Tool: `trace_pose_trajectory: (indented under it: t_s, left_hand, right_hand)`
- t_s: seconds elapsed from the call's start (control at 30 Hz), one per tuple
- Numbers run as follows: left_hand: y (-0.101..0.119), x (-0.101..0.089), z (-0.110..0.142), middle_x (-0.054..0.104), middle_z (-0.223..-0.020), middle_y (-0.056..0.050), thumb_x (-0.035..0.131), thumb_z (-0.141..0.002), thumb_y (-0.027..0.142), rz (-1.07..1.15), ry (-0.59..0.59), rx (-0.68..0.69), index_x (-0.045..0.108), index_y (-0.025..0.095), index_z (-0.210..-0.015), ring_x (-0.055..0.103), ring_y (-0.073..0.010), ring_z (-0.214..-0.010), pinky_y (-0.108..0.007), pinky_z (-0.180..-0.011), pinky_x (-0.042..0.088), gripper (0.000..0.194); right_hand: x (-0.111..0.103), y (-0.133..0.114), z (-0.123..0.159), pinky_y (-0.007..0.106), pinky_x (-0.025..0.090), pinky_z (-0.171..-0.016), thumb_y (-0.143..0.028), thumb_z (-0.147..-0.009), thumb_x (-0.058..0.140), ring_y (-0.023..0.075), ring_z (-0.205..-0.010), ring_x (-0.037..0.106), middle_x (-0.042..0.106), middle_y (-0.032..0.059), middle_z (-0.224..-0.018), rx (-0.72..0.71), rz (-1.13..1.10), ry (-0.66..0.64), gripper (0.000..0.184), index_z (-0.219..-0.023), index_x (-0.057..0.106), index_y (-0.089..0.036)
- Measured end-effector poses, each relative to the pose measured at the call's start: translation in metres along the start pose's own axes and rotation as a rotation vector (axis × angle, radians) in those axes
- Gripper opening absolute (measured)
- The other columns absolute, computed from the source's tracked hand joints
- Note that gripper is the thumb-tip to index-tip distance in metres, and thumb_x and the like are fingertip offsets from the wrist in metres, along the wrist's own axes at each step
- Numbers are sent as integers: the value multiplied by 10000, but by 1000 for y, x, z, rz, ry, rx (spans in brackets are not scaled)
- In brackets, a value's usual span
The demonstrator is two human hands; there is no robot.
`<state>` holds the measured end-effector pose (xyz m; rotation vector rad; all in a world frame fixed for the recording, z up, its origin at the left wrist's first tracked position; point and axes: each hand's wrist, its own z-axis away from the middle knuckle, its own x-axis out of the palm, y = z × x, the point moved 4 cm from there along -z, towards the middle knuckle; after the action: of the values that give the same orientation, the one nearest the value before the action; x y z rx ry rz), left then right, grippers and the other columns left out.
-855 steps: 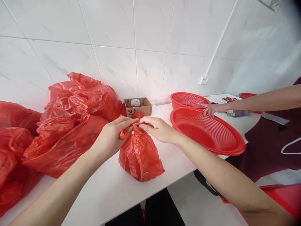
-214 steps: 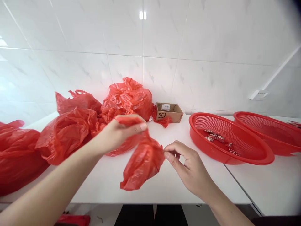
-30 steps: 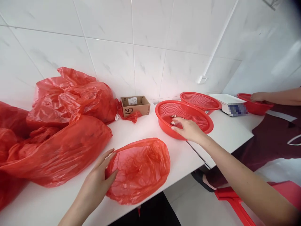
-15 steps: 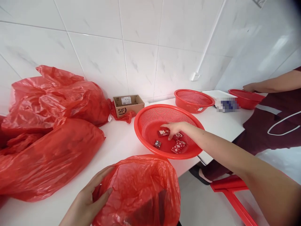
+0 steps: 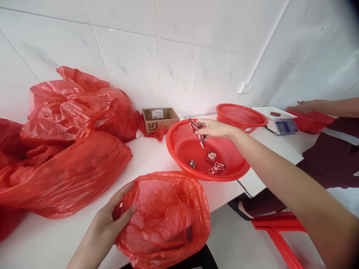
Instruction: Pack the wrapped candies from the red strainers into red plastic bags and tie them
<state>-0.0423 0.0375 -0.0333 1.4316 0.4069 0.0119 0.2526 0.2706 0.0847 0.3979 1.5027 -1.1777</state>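
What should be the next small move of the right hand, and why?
Perhaps move the packet over the open bag: the right hand pinches it above the basket, and the bag's mouth stands wide nearby, with the left hand at its edge.

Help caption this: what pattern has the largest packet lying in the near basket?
The packet is red with white dots; head view.

Worn on the head, so looking out from up top, facing forward and angled down over a table (image 5: 146, 151). Pretty close in: near enough to fit the left hand (image 5: 109, 218) lower left of centre and the right hand (image 5: 209, 129) around mid-frame. Pointing at a tiled wall (image 5: 126, 48) up top, and wide enough to catch some floor (image 5: 232, 239) bottom right.
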Motion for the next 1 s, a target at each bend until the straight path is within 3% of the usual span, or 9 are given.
trace_pose_trajectory:
  t_s: [0.1,0.17,0.37,0.5,0.6,0.7,0.77,0.9,1.0]
  left_hand:
    - [8,6,0,522,-1456,5,755,-714,411,37,-23,-34,579,333,-1335,422,-282,-1377,-417,-1173,261,651]
    - [10,9,1,526,-1453,0,762,-710,368,74,-21,-58,545,335,-1368,445,-293,-1359,-403,-1123,360,694]
    - [-1,-6,8,483,-1488,-13,760,-699,356,80,59,-58,501,328,-1407,448,-324,-1351,-420,-1097,401,755]
    - [-9,-18,9,407,-1538,48,694,-773,398,-112,66,65,466,394,-1415,320,-259,-1438,-416,-1204,197,681]
    - [-8,-21,10,456,-1505,56,677,-778,450,-167,77,96,487,414,-1395,361,-275,-1416,-433,-1198,227,647]
    - [-9,-20,10,480,-1487,62,668,-771,498,-182,49,71,512,424,-1372,385,-283,-1402,-443,-1195,240,626]
    - [-11,-20,9,471,-1492,72,664,-774,507,-216,31,80,517,441,-1362,370,-281,-1412,-452,-1203,213,610]
    - [-20,-24,8,414,-1522,89,629,-788,543,-310,43,132,568,476,-1299,306,-313,-1442,-505,-1192,205,518]
    - [-24,-27,13,377,-1528,141,586,-815,553,-342,93,160,568,543,-1255,251,-320,-1463,-538,-1184,197,440]
  right_hand:
    - [32,-76,35,278,557,-726,-356,-898,524,149,-855,690,650,31,-1164,-263,-436,-110,290,-1157,475,-234]
    - [74,-112,57,274,560,-725,-378,-857,591,151,-837,684,677,-7,-1046,-291,-441,-224,267,-1089,524,-263]
    - [163,-110,59,372,518,-921,-262,-783,691,285,-1179,591,519,-27,-1402,-234,105,-234,565,-1310,556,-417]
    - [144,-99,60,376,457,-1041,-204,-765,721,308,-1334,470,296,-56,-1584,-221,126,-261,849,-1479,336,-454]
    - [107,-103,75,325,469,-1019,-303,-847,663,239,-1274,530,467,-57,-1487,-329,-57,-303,645,-1435,429,-429]
    - [60,-76,72,319,510,-923,-383,-933,518,194,-1121,616,641,-8,-1278,-270,-184,-81,368,-1292,585,-334]
    - [41,-35,62,358,512,-882,-394,-906,536,238,-1139,602,601,55,-1312,-76,-17,70,430,-1329,550,-313]
    - [60,40,50,389,506,-804,-437,-662,761,330,-1100,608,442,159,-1439,236,365,-276,930,-1491,359,-310]
    - [81,54,46,330,488,-657,-409,-728,679,244,-871,658,464,167,-1388,233,403,-350,821,-1479,364,-309]
